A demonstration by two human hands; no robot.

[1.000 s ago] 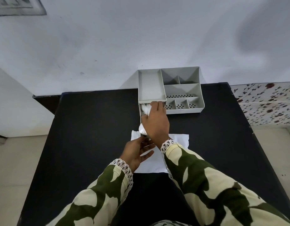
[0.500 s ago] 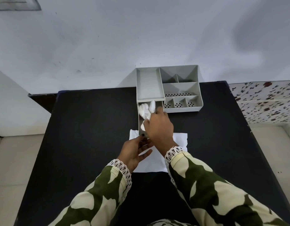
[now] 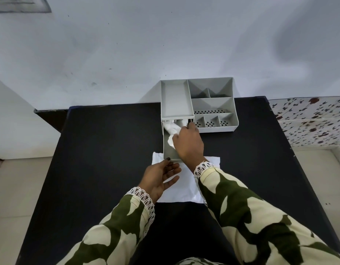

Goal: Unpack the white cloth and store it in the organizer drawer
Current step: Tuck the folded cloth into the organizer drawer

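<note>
Head view: grey organizer [image 3: 213, 104] sits at upper centre of the frame, on the far edge of a black table [image 3: 100, 153]. Its drawer [image 3: 170, 153] is pulled out toward the lower frame. White cloth [image 3: 172, 129], crumpled, lies in the back of the drawer. Right hand [image 3: 187, 144] reaches into the drawer, fingers curled onto the cloth. Left hand [image 3: 160, 176], fingers spread loosely, touches the drawer's front edge. White wrapper [image 3: 184, 188] lies flat under the drawer front and both wrists, centre frame.

Matt plastic organizer [image 3: 213, 104], crumpled cloth [image 3: 171, 129]
</note>
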